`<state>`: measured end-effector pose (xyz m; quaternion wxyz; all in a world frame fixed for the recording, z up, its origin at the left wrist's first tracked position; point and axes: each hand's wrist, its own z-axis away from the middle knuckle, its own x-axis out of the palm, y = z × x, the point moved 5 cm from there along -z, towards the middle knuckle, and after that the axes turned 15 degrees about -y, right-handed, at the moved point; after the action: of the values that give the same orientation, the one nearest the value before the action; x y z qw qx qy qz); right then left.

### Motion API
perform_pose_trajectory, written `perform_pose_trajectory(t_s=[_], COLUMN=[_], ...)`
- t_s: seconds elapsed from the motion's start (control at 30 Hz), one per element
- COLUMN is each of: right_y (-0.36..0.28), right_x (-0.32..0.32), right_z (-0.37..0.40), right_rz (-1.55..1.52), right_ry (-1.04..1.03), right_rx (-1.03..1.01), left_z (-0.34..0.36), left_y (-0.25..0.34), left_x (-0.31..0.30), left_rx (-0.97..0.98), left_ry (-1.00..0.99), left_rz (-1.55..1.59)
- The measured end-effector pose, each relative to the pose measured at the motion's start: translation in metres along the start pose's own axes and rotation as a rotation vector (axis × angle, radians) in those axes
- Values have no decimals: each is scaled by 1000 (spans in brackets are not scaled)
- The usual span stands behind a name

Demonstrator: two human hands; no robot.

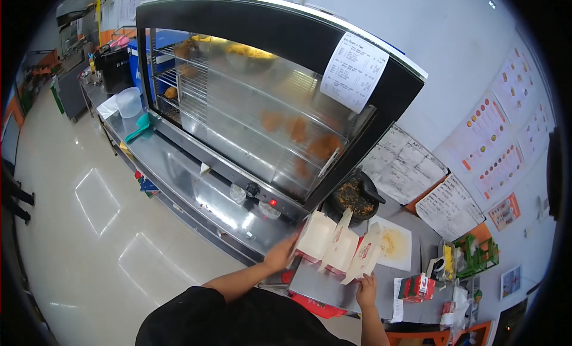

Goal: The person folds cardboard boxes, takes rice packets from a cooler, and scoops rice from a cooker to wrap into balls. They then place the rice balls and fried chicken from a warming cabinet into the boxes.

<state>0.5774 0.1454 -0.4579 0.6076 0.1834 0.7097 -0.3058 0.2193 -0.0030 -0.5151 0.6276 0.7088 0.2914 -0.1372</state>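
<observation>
White takeaway boxes with red print stand side by side on the metal counter, lids up. The left box (317, 234) has my left hand (281, 254) at its outer wall, closed on the edge, its fingertips partly blurred. Beside it is the middle box (341, 252). On the right, a raised lid (363, 258) leans outward, and my right hand (366, 288) pinches its lower corner. The inside of the left box looks bare; the others are partly hidden by their flaps.
A glass heated cabinet (256, 101) with fried pieces on its racks stands ahead. Behind the boxes are a dark stone mortar (355, 197) and a stained white cutting board (394, 246). A red box (417, 287) and green crate (476, 255) sit at right.
</observation>
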Motion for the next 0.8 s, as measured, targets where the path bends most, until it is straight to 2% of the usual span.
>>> perform_pose_trajectory(t_s=[0.13, 0.23, 0.33, 0.53, 0.67, 0.7, 0.8], right_y=[1, -4, -8, -3, -13, -22, -78], right_x=[1, -3, -10, -8, -23, -25, -22], right_z=[2, 2, -3, -1, 6, 8, 12], right_rz=[-23, -98, -175, -206, -98, -82, -166], right_ry=[6, -10, -30, 3, 241, 323, 449], right_rx=[-44, -42, -55, -73, 14, 36, -268], left_z=[1, -2, -4, 8, 67, 91, 189], left_y=[-2, 3, 1, 0, 2, 11, 22], left_x=[3, -2, -4, -8, -44, -61, -93], left_rx=[3, -153, -204, 7, -323, -339, -331], left_ry=[49, -19, -20, 62, -84, -87, -283], left_rz=[-8, 78, 162, 62, 8, -41, -204])
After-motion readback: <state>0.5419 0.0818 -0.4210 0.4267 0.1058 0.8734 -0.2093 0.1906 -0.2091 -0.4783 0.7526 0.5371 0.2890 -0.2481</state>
